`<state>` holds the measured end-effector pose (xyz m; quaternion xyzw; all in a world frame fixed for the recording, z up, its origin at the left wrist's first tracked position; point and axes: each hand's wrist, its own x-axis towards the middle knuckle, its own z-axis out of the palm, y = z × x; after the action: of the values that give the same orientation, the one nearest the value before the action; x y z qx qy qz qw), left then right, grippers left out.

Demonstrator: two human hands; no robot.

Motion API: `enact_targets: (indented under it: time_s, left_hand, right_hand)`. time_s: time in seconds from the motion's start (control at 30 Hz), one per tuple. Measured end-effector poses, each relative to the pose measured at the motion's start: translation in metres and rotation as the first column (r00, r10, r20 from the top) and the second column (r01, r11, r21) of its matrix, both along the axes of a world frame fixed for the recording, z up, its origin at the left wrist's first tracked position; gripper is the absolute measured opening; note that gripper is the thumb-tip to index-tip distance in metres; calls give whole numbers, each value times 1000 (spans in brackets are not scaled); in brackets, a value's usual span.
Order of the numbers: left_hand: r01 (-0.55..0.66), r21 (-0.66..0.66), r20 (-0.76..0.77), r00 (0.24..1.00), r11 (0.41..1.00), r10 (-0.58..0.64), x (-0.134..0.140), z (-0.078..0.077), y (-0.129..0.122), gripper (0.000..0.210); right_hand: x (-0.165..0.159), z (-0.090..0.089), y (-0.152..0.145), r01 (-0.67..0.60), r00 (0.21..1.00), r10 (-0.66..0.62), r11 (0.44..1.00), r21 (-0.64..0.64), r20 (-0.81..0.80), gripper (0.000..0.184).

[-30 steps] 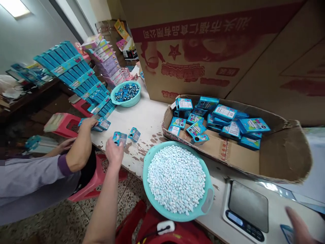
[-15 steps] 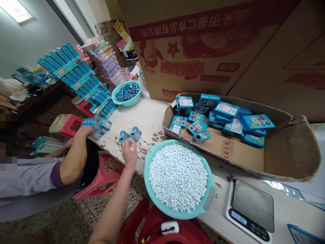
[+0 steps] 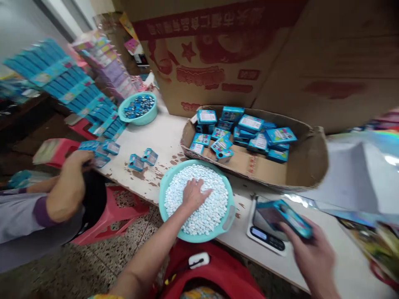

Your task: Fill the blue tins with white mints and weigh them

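Left hand [image 3: 193, 193] palm-down, fingers spread, resting on the heap of white candies [image 3: 199, 207] in the teal basin [image 3: 230, 216] at the near table [image 3: 168, 137] edge — no closed grip visible, cannot tell whether any pieces are under the palm. Right hand [image 3: 314, 253] closed around a small blue box [image 3: 285, 216], held just above the scale [image 3: 264, 232]; frame blurred there, box appears open-sided, contents not readable. Box long axis running left-far to right-near, tilted. Key relation: basin lies left of the box, scale between them and near; left hand already in the candies, right hand with the box well apart to the right, so left is the nearer one to the candies. Beyond the basin, a shallow cardboard tray [image 3: 311, 166] with more blue boxes [image 3: 249, 133]. Two loose boxes [image 3: 143, 160] on the table further left. Co-worker's hand [image 3: 77, 160] at far left on another cluster of boxes, separate from these two hands.
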<state>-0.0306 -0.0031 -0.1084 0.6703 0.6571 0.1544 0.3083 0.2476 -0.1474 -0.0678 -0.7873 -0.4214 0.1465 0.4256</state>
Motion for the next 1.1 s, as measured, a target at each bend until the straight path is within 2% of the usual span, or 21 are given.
enact_targets:
  time_s: [0.03,0.1,0.2,0.27,0.3,0.33,0.4,0.43,0.47,0.5,0.53,0.63,0.73,0.9,1.0,1.1]
  left_hand:
    - [-80,-13,121,989,997,81,1,-1,0,32]
    - [-203,-75,320,922,976,216,3,-2,2,22]
    - [-269,-164,437,843,949,315,5,3,5,25]
    - [-318,-228,488,781,920,390,5,16,5,30]
    - [-331,-283,546,716,900,435,6,26,5,32]
    - [-328,-352,621,618,877,481,8,38,4,32]
    - [-261,-487,764,337,834,551,14,65,1,31]
    - [-215,-527,804,189,822,564,19,78,0,29]
    - [-186,-539,826,74,822,559,24,89,-1,28]
    - [-183,-524,844,15,832,536,30,98,-2,26]
    - [-198,-495,864,-12,846,503,35,105,-3,24]
    - [-311,-372,919,7,874,394,46,111,-6,22]
    - [-404,-313,933,38,860,358,48,106,-7,25]
    - [-459,-290,923,99,840,372,45,104,-5,32]
    - [-458,-314,912,98,832,398,45,103,-4,34]
    - [-460,-280,902,174,843,395,49,101,-4,35]
  right_hand:
    - [-7,1,4,-13,1000,13,1000,-8,-21,49]
    - [-21,5,16,-153,982,153,988,10,-107,43]
    - [-36,16,34,-305,944,312,949,78,-105,35]
    - [-41,25,41,-381,919,390,917,113,-63,32]
    - [-44,30,43,-421,903,428,899,118,-42,31]
    - [-47,33,46,-466,881,472,877,114,-25,30]
    - [-56,39,51,-557,830,558,827,85,12,29]
    - [-61,41,54,-596,803,595,800,64,31,28]
    - [-67,42,57,-629,777,627,776,43,48,28]
    - [-73,43,61,-652,758,649,758,26,61,28]
    - [-80,43,64,-666,745,664,746,14,70,28]
    - [-97,45,73,-687,724,685,726,2,85,27]
    - [-105,46,77,-694,717,691,720,5,96,26]
    - [-109,48,81,-709,700,709,705,-34,90,26]
    - [-108,46,82,-708,701,708,705,-32,88,28]
    - [-108,45,82,-707,701,708,705,-47,84,29]
